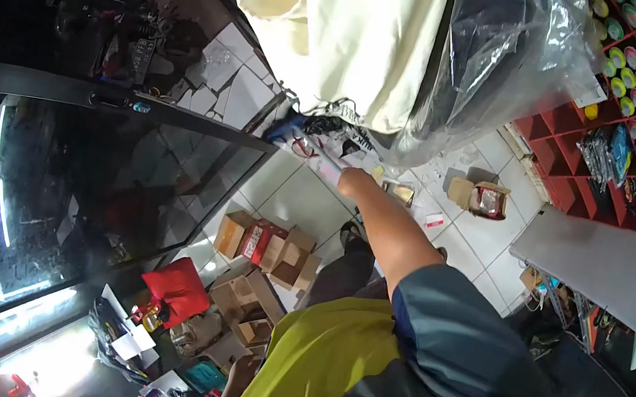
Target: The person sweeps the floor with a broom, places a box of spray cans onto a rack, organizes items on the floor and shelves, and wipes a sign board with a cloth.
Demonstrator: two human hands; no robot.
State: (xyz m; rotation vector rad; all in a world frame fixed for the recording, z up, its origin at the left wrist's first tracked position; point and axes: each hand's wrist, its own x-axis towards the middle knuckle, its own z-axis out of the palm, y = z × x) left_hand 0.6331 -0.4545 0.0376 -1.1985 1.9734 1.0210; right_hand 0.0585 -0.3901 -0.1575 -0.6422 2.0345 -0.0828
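My right hand (349, 180) is closed round the pale handle (326, 163) of a brush or broom, with my arm stretched forward. Its blue head (284, 128) is down at the floor by the end of the dark door frame. Beside it lies a heap of dark and white scraps (335, 137), partly hidden under the hanging cream cloth (359, 32). On my other side, a little of my left forearm shows beside my yellow shirt; my left hand cannot be seen.
A glass door (105, 191) stands at the left. Open cardboard boxes (292, 259) and a red cushion (177, 290) are at lower left. Clear plastic (484, 75) hangs beside the cloth. A small open box (489, 200), red shelves (560, 144) and a grey table (604, 262) are on the right.
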